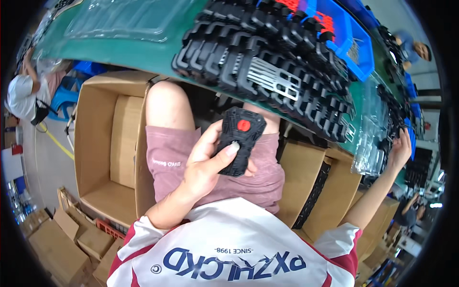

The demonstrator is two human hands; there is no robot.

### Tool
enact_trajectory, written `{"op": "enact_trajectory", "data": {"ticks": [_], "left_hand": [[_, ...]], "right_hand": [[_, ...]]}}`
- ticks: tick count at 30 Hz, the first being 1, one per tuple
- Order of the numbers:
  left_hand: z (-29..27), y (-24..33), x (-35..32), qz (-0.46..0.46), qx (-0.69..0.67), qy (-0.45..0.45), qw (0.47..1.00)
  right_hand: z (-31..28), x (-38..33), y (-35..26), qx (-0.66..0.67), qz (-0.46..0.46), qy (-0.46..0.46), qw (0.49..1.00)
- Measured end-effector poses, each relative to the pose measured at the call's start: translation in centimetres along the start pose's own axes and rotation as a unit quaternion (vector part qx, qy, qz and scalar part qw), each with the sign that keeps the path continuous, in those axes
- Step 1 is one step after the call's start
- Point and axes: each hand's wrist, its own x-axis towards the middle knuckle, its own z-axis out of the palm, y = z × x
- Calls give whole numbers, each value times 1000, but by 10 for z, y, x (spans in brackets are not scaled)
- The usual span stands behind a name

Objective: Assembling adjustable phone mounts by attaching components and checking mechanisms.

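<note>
My left hand [203, 167] is closed around a black plastic housing [237, 165], held above my lap. The housing is waisted, with moulded ridges and a red oval piece [244, 125] near its far end; my thumb presses on its middle. Stretched out to the far right, my right hand [399, 150] has its fingers bent at some black parts [391, 107] on the bench. Exactly what those fingers grip is too small to make out. Long rows of black frame-like parts [234, 67] stand on the green bench [158, 55] in front of me.
Blue bins [366, 52] at the back right hold red pieces [325, 26] and small metal parts. Clear plastic trays [368, 134] lie near my right arm. An open cardboard box [110, 143] stands left of my legs, more boxes [301, 172] to the right. Other people sit farther off.
</note>
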Motion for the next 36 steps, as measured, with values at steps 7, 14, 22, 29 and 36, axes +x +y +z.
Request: {"op": "enact_trajectory", "data": {"ticks": [7,14,22,29,36], "left_hand": [[-12,3,-13,8,9,-31,999],[-11,10,-22,27,4,-39,999],[-13,13,-30,47,59,-9,997],[-19,9,-32,65,86,-1,994],[-24,9,-31,63,70,-12,995]], "right_hand": [[141,-148,-104,296,48,-367,881],[211,-224,-152,314,115,-503,797],[242,-254,-163,99,46,-508,855],[246,-267,-166,35,-105,-505,856],[247,-268,-169,21,-137,-496,857]]}}
